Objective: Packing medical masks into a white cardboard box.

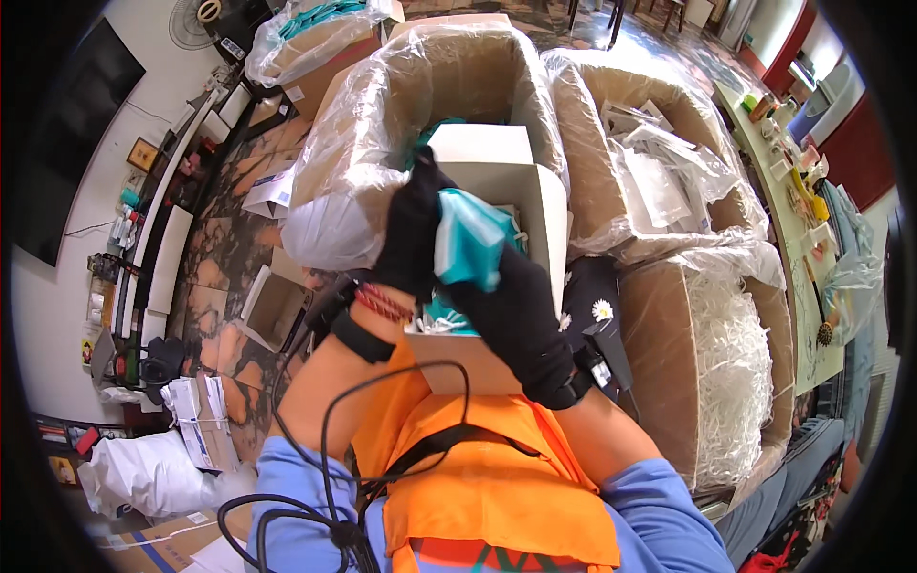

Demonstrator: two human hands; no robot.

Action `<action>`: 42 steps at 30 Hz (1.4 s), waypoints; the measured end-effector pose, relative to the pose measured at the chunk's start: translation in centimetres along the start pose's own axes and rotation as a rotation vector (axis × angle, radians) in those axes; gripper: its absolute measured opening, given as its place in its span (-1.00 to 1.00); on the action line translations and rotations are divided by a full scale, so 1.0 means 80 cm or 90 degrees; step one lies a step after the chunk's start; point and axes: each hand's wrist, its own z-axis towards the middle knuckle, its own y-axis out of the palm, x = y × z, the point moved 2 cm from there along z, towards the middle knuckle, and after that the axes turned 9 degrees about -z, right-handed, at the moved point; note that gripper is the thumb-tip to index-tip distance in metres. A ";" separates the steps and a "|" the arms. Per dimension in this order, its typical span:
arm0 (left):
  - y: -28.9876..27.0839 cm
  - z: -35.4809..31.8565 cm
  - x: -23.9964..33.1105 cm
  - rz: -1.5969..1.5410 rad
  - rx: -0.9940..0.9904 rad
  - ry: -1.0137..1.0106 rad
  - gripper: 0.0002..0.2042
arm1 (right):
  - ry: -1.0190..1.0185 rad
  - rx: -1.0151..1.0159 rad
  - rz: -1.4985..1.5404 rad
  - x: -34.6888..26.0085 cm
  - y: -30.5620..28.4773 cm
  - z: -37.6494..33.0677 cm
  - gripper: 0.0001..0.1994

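Observation:
Over an open white cardboard box, a folded teal packet, smeared by motion, is held between my two black-gloved hands. My left hand is closed at the packet's left side, with a red bracelet and a black band at the wrist. From the lower right, my right hand grips the packet's lower edge, its fingertips partly hidden. Inside the box lie more teal packets and some white pieces. The box stands against my orange apron.
Ahead stands a large plastic-lined carton with teal pieces inside. To the right are a carton of clear and white bags and a carton of shredded white paper. A black cable loops over my left forearm. A small open box sits on the floor.

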 end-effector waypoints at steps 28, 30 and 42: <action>-0.028 0.076 -0.136 0.860 -0.284 -0.008 -0.51 | 0.551 -0.337 -0.992 0.226 -0.524 -0.135 -0.45; -0.020 0.081 -0.143 0.777 -0.253 -0.080 -0.41 | 0.510 -0.321 -1.044 0.234 -0.548 -0.152 -0.45; -0.003 0.051 -0.144 0.475 -0.361 -0.056 -0.55 | 0.227 -0.143 -1.018 0.233 -0.508 -0.110 -0.68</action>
